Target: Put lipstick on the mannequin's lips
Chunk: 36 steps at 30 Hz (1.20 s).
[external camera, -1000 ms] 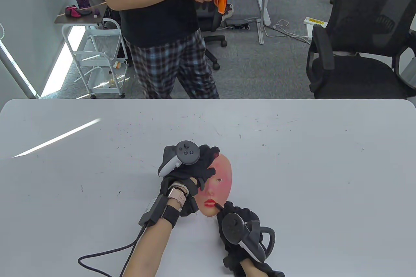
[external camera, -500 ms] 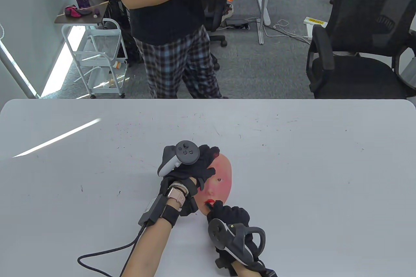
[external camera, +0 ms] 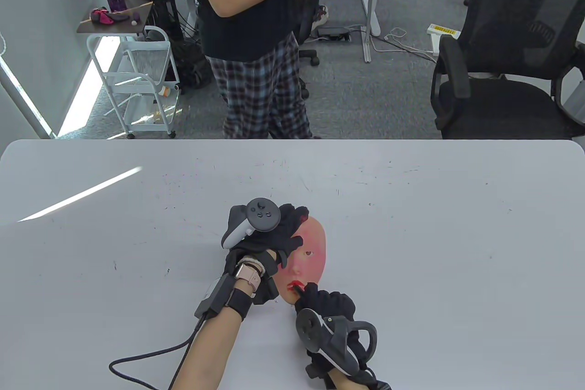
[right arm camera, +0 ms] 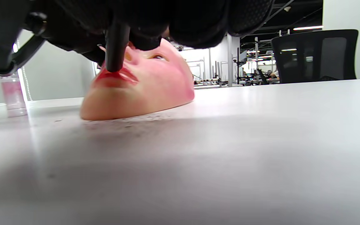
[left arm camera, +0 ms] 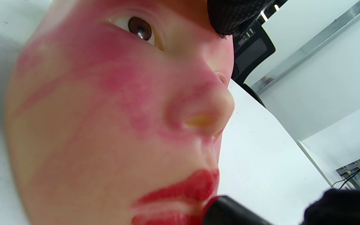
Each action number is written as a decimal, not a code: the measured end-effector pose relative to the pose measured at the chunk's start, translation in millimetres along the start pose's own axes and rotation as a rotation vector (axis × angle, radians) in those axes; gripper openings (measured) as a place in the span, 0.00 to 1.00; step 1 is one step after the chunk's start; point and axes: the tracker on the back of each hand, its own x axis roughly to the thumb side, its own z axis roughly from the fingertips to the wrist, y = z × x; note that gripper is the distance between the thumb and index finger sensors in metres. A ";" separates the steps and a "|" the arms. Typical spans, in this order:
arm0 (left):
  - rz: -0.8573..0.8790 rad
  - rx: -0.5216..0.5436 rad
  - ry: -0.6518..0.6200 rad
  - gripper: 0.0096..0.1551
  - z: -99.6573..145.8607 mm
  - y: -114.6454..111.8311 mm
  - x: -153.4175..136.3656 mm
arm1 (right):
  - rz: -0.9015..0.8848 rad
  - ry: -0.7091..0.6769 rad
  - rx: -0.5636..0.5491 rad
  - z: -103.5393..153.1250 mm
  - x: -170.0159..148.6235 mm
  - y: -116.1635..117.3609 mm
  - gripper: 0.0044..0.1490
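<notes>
White surface, mannequin face lying near my edge with open room all round it.

Table view: my left hand rests on the face's brow side, fingers laid over it; my right hand pinches the lipstick, its tip on the red lips. A second ago the tip sat at the lips' right corner; it has slid inward. Left wrist view: cheek blotched pink, lips glossy red, black tube touching them. Right wrist view: lipstick stands upright on the mouth.
</notes>
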 end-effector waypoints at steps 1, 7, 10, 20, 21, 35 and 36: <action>0.000 -0.001 0.001 0.43 0.0 0.0 0.1 | -0.012 0.018 0.016 -0.8 -3.8 0.9 0.33; 0.001 0.007 -0.002 0.43 0.3 -0.5 -0.5 | -0.149 0.049 0.063 -3.4 -15.1 2.7 0.34; -0.003 0.008 0.001 0.43 0.5 -0.5 -0.6 | -0.199 0.069 0.097 -4.6 -17.6 3.5 0.34; -0.004 0.016 -0.007 0.43 1.6 0.4 -0.9 | -0.420 0.076 0.033 0.7 -41.9 -10.2 0.34; -0.007 0.016 -0.008 0.40 1.6 1.7 -1.1 | -0.459 0.072 0.025 1.7 -45.4 -11.9 0.34; 0.296 0.105 -0.408 0.39 77.4 -12.5 41.2 | -1.183 0.025 -0.101 12.7 -88.8 -31.6 0.34; 0.356 0.101 -0.436 0.39 84.8 -22.1 38.6 | -1.223 -0.003 -0.083 12.7 -87.1 -30.7 0.34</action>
